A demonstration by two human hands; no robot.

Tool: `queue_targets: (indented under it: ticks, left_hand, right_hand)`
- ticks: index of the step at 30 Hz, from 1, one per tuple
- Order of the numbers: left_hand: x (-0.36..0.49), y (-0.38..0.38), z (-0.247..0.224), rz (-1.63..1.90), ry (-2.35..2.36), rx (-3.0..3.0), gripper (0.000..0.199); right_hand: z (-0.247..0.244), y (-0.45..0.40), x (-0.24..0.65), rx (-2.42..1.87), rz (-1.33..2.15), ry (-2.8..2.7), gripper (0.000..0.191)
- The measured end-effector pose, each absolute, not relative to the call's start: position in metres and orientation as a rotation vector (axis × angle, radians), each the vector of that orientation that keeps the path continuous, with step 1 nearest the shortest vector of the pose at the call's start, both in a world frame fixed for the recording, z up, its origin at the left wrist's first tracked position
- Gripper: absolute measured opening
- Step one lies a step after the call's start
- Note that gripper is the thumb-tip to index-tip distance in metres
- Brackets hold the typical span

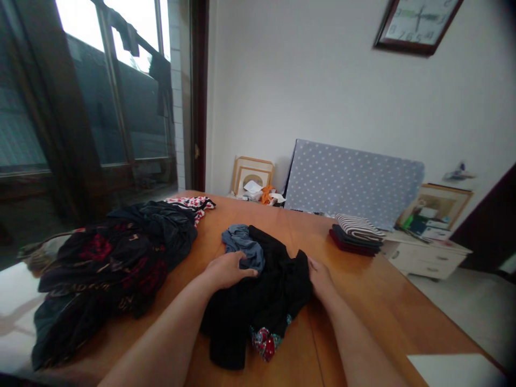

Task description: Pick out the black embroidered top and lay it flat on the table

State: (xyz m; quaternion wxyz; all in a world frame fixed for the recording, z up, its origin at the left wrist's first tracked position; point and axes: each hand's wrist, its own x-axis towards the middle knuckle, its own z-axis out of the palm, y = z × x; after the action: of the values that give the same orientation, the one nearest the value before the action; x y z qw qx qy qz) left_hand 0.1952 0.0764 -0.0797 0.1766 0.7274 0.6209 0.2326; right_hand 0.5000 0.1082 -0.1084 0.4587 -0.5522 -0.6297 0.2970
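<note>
A crumpled black garment (258, 306) with a colourful patterned patch at its lower edge lies in front of me on the wooden table. Against its upper left side rests a bunched blue-grey cloth (245, 244). My left hand (231, 270) is over the left part of the black garment, touching the blue-grey cloth, with thumb and fingers apart. At the right edge of the black garment, my right hand (320, 274) pinches the fabric; some of its fingertips are hidden behind the cloth.
A large heap of dark clothes (108, 263) covers the table's left side, with a red-and-white patterned cloth (193, 204) behind it. Folded clothes, a striped one (358, 227) on top, are stacked at the right. White drawers (423, 258) stand beyond the wooden table (387, 301).
</note>
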Motion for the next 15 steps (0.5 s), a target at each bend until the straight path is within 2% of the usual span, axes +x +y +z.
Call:
queue_targets:
  ticks: [2, 3, 6, 10, 12, 15]
  left_hand:
    - [0.195, 0.078, -0.082, 0.623, 1.778, 2.105, 0.023]
    - [0.195, 0.080, -0.083, 0.643, 1.777, 2.111, 0.020]
    - [0.194, 0.084, -0.084, 0.841, 1.743, 1.974, 0.019]
    - [0.189, 0.090, -0.079, 1.360, 1.685, 1.514, 0.012]
    - [0.181, 0.093, -0.075, 1.639, 1.641, 1.305, 0.011]
    - [0.166, 0.096, -0.070, 1.935, 1.695, 1.123, 0.016]
  right_hand:
    - [-0.103, 0.104, 0.500, -1.304, 0.875, -1.502, 0.053]
    - [-0.100, 0.100, 0.499, -1.275, 0.944, -1.506, 0.053]
    - [-0.097, 0.090, 0.497, -1.224, 1.022, -1.644, 0.044]
    - [-0.097, 0.090, 0.498, -1.320, 0.893, -1.733, 0.032]
    - [-0.095, 0.096, 0.504, -1.353, 0.819, -1.542, 0.027]
    - [-0.089, 0.104, 0.524, -1.343, 0.606, -1.065, 0.036]
